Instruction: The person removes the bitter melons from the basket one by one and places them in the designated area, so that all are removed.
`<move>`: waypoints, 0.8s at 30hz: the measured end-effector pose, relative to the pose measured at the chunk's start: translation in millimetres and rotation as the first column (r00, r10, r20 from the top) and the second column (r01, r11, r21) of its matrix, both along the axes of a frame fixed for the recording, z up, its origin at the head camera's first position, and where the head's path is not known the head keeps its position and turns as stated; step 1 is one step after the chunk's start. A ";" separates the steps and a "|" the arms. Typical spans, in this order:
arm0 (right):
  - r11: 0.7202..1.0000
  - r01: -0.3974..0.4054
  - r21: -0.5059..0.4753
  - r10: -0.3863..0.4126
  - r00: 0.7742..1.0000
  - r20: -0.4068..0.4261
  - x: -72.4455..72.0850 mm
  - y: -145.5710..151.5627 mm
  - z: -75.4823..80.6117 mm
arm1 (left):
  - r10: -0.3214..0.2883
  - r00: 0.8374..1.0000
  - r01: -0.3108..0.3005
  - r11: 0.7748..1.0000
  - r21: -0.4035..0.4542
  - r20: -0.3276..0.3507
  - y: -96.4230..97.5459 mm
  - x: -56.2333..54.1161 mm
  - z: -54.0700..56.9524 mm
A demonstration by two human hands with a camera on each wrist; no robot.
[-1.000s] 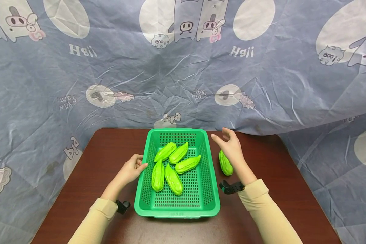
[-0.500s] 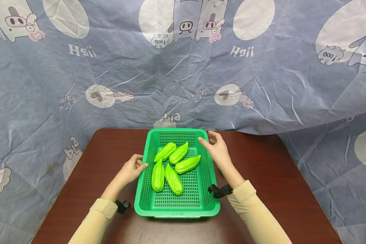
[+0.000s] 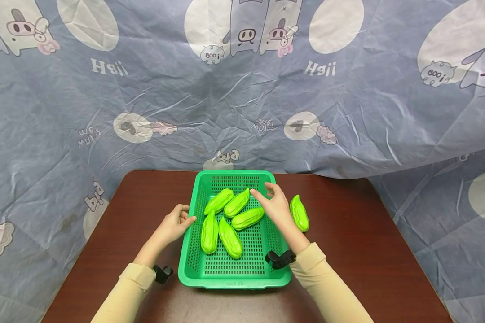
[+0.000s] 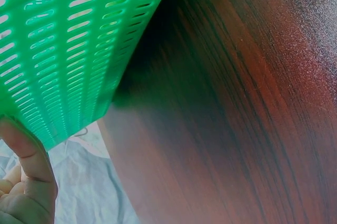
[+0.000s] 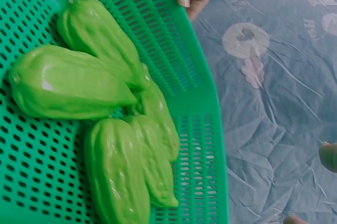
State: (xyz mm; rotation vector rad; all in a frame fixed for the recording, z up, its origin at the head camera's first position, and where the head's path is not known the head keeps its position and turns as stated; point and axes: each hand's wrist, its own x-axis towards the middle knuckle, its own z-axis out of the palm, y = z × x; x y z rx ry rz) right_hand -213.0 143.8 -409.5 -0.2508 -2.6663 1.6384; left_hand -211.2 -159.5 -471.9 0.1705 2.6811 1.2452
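A green plastic basket (image 3: 234, 283) with slotted walls stands on the table and holds several light-green, ridged bitter melons (image 5: 73, 83). At its left rim my left hand (image 3: 178, 223) grips the edge, thumb over the rim; in the left wrist view a finger (image 4: 29, 155) lies against the outer wall. My right hand (image 3: 275, 204) hovers above the basket's right side, thumb and fingers apart, holding nothing. Only two fingertips of it show in the right wrist view. One more bitter melon (image 3: 299, 214) lies on the table, right of the basket, beside my right forearm.
The dark red-brown wooden table (image 3: 355, 233) extends left and right of the basket. A blue-grey patterned cloth (image 3: 242, 103) hangs behind the table and at both sides. Both wrists carry black straps with small cameras.
My right hand has moved left, from above the table by the lone bitter melon to over the basket. The melon it partly hid is uncovered. The left hand and basket have stayed put.
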 end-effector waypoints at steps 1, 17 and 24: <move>1.000 0.001 0.004 -0.001 1.000 0.003 0.4 -2.1 -1.7 | -0.001 1.000 0.001 1.000 0.000 0.000 0.1 0.1 0.1; 0.997 0.023 0.069 -0.028 0.997 0.066 0.6 -21.4 -25.8 | -0.003 1.000 0.003 1.000 0.001 0.002 1.5 0.9 -0.5; 0.992 0.026 0.122 -0.039 0.994 0.102 2.1 -26.5 -34.5 | -0.007 1.000 0.007 1.000 0.002 0.005 0.4 -0.3 0.3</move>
